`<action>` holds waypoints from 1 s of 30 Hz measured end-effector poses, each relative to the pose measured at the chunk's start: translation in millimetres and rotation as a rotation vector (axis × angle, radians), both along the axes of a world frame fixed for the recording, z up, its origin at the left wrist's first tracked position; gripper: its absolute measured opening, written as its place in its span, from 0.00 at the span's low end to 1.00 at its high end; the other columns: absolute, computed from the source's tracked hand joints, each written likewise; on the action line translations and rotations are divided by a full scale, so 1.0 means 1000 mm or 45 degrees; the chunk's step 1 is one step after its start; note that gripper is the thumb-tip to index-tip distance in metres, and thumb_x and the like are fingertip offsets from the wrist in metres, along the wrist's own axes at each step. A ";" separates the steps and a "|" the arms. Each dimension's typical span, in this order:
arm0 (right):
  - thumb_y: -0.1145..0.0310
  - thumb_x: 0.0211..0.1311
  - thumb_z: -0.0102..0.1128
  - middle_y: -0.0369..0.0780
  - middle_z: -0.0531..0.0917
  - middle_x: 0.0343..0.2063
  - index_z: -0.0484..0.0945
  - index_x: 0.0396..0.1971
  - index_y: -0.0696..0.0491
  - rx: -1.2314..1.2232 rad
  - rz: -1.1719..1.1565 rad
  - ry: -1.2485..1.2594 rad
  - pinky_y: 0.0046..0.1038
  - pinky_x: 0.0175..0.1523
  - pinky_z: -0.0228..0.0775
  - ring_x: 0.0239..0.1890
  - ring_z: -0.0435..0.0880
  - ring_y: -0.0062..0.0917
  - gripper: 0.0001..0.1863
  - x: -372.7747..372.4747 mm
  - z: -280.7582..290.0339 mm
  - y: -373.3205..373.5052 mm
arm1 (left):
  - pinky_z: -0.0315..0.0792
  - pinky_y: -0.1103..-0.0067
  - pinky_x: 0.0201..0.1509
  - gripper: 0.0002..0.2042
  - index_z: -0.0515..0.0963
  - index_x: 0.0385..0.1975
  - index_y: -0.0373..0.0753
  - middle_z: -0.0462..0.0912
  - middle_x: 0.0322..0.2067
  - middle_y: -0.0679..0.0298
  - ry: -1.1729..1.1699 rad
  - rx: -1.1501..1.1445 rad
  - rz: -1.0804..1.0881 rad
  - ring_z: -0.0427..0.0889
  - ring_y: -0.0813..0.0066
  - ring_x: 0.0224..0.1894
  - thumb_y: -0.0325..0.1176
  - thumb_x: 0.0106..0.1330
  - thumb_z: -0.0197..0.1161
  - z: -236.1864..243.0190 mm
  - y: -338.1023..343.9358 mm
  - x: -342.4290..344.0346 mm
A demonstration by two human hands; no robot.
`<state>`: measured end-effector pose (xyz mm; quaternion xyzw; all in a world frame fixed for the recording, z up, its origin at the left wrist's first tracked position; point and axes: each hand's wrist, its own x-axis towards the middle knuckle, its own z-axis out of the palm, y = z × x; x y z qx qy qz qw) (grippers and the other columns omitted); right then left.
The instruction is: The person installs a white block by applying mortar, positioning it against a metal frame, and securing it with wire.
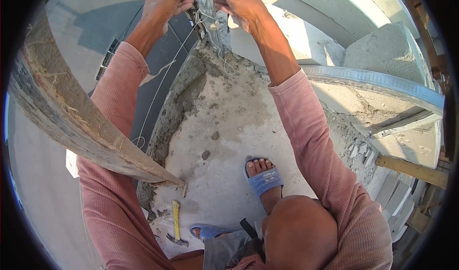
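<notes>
At the top of the view, a grey metal profile (206,12) stands upright between my two hands. My left hand (165,6) is on its left side, fingertips pinched together close to its edge. My right hand (240,7) is on the other side, fingers curled in against the profile, which partly hides them. What either pinch holds is too small to make out. Thin white string (201,20) loops around the profile just below my hands. One loose end hangs over the concrete, and another length runs down along the left edge.
A rough wooden post (86,112) slants across the left, over my left forearm. A yellow-handled hammer (176,221) lies by my sandalled feet on the concrete ledge (224,126). At right are a long metal bar (373,79), pale blocks (382,48) and a wooden plank (411,170). Left, the ledge drops off.
</notes>
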<state>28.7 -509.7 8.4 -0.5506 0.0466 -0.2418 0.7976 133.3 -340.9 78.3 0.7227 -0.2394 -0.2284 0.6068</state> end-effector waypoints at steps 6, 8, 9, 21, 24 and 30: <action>0.73 0.66 0.56 0.38 0.85 0.26 0.87 0.33 0.58 -0.131 0.504 0.009 0.25 0.32 0.74 0.24 0.80 0.22 0.10 -0.015 0.053 -0.002 | 0.82 0.82 0.59 0.13 0.77 0.53 0.27 0.84 0.49 0.57 -0.075 0.063 -0.007 0.85 0.74 0.49 0.30 0.77 0.57 0.017 0.004 -0.012; 0.74 0.67 0.54 0.41 0.88 0.34 0.88 0.37 0.58 -0.135 0.092 0.361 0.26 0.40 0.81 0.32 0.86 0.26 0.12 0.020 0.049 0.016 | 0.81 0.81 0.61 0.14 0.76 0.55 0.28 0.84 0.50 0.58 -0.096 0.084 -0.063 0.85 0.74 0.51 0.31 0.78 0.56 0.013 0.002 -0.003; 0.75 0.67 0.54 0.43 0.89 0.37 0.88 0.39 0.58 -0.159 0.135 0.323 0.27 0.44 0.82 0.36 0.88 0.27 0.12 0.023 0.047 0.017 | 0.80 0.80 0.62 0.15 0.76 0.56 0.29 0.84 0.51 0.59 -0.116 0.106 -0.088 0.84 0.75 0.52 0.32 0.78 0.55 0.013 0.004 0.000; 0.76 0.60 0.70 0.42 0.89 0.29 0.87 0.40 0.62 -0.220 -0.233 0.232 0.24 0.38 0.82 0.30 0.88 0.24 0.09 0.000 0.043 0.027 | 0.72 0.71 0.72 0.18 0.70 0.61 0.33 0.80 0.56 0.54 -0.005 -0.032 -0.328 0.80 0.66 0.61 0.39 0.81 0.50 0.015 0.012 -0.006; 0.74 0.58 0.71 0.42 0.89 0.28 0.87 0.39 0.62 -0.151 -0.267 0.217 0.23 0.36 0.79 0.29 0.87 0.23 0.10 -0.014 0.042 0.035 | 0.73 0.73 0.69 0.20 0.72 0.62 0.34 0.79 0.58 0.57 0.009 0.016 -0.326 0.80 0.69 0.60 0.42 0.82 0.47 0.017 0.015 -0.007; 0.66 0.59 0.72 0.39 0.89 0.28 0.89 0.42 0.55 -0.565 -0.355 0.313 0.26 0.36 0.77 0.28 0.85 0.23 0.14 -0.048 0.052 0.036 | 0.74 0.71 0.70 0.24 0.70 0.62 0.28 0.78 0.58 0.52 0.026 -0.016 -0.383 0.80 0.66 0.60 0.45 0.83 0.45 0.024 0.022 -0.015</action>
